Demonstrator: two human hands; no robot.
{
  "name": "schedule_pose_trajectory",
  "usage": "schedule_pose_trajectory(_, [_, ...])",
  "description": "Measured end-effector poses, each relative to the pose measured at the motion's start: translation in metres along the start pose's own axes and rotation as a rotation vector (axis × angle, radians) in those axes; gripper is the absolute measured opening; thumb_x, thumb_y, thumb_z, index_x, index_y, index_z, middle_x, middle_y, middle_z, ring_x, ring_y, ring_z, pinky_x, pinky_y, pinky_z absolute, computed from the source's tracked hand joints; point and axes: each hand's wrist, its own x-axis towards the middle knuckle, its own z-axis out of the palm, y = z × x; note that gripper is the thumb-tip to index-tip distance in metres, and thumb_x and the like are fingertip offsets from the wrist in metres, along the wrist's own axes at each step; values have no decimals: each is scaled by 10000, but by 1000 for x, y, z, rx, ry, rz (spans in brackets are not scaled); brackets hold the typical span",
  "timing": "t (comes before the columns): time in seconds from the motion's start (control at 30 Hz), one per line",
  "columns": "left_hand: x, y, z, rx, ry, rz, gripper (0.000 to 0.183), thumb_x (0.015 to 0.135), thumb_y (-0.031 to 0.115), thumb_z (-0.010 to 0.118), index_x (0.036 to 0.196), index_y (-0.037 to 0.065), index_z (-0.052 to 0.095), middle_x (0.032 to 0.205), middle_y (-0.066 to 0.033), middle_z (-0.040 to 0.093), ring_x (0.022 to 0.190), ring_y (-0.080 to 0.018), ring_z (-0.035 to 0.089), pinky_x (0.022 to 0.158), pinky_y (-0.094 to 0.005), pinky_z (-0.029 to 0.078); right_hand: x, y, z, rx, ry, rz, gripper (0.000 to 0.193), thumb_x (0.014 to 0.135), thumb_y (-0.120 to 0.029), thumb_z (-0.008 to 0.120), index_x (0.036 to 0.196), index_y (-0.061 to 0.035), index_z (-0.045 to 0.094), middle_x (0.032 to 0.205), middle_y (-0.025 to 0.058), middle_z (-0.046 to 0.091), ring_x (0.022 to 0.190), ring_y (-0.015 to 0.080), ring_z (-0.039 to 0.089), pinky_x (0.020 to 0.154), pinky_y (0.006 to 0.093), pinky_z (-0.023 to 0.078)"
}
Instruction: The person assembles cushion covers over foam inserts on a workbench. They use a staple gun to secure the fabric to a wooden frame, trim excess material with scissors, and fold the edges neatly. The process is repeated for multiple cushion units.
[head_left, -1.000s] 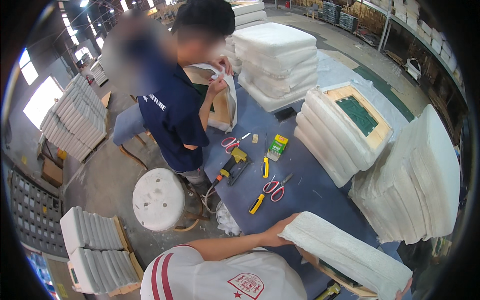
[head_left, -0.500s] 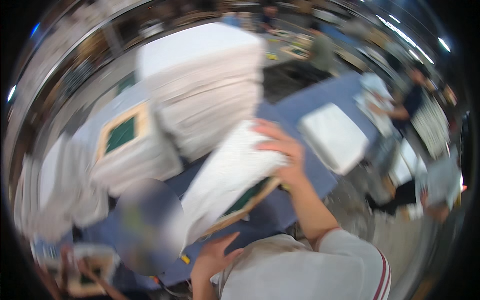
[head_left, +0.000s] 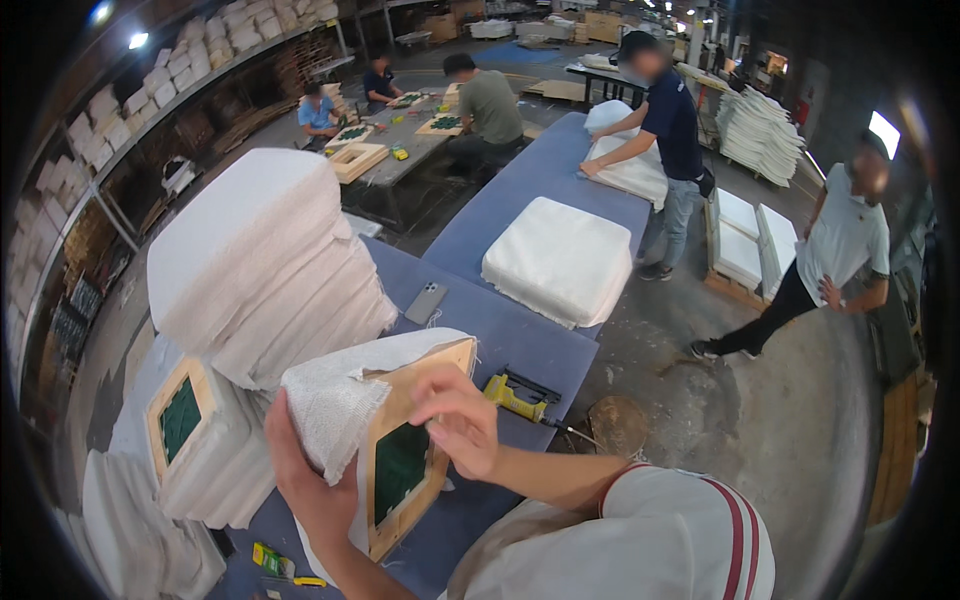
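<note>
A seat cushion (head_left: 432,495) is tilted up on its side before me, its wooden frame and dark green backing facing right. White woven fabric (head_left: 335,395) covers its top, and a loose corner folds down over the frame. My left hand (head_left: 312,490) grips the cushion's near left side, thumb at the fabric corner. Over the frame, my right hand (head_left: 460,420) is closed with curled fingers; what they hold, if anything, is hidden. A yellow and black staple gun (head_left: 518,394) lies on the blue table just beyond my right hand.
Tall stacked white cushions (head_left: 270,260) stand at left, with another framed stack (head_left: 210,450) nearer. A phone (head_left: 426,303) and a finished white cushion (head_left: 560,258) lie on the blue table (head_left: 470,320). A co-worker (head_left: 672,120) handles cushions beyond; another person (head_left: 850,230) stands right.
The cushion has been turned so its framed underside shows more. My left hand has moved up onto its side, and my right hand has left the top fabric for the frame.
</note>
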Motion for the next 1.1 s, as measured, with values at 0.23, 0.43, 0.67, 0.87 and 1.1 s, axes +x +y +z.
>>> schedule_pose_trajectory(0.23, [2,-5,-6,-23,-95,-45,995,780,208,901,1631,-15,435,1535,-280,558,1396,-492,568,1179,-485,444,26,-14,5,202,-331,835,367,1077,-352,665,1153,-3,753,1033,30,716,988,117,630,885,296,511])
schedule_pose_trajectory(0.43, [17,-15,-59,-415,-278,-304,806,1019,598,652,1528,-24,589,1383,-228,633,1282,-301,635,1055,-375,487,34,-21,27,519,-175,918,356,1016,-354,752,1050,1,743,876,58,716,683,98,604,589,282,477])
schedule_pose_trajectory(0.67, [67,-20,-9,-721,-515,-245,531,1135,387,527,1363,-54,715,1468,-199,655,1393,-276,584,1170,-381,414,37,-35,28,470,-141,1038,438,942,-217,850,1267,24,683,917,69,724,668,120,670,529,266,513])
schedule_pose_trajectory(0.87, [65,-16,15,-1251,-617,-399,425,1138,263,548,1412,-38,671,1462,-153,657,1385,-237,577,1184,-373,408,45,-27,14,341,-50,984,575,935,-214,842,1378,61,598,980,101,727,672,113,683,447,236,482])
schedule_pose_trajectory(1.1, [64,-18,23,-944,-456,-131,285,1084,124,610,1291,-43,713,1330,-154,730,1334,-227,622,1236,-446,394,44,-4,-3,453,-47,905,651,911,-212,849,1420,75,561,995,116,725,623,100,662,423,228,468])
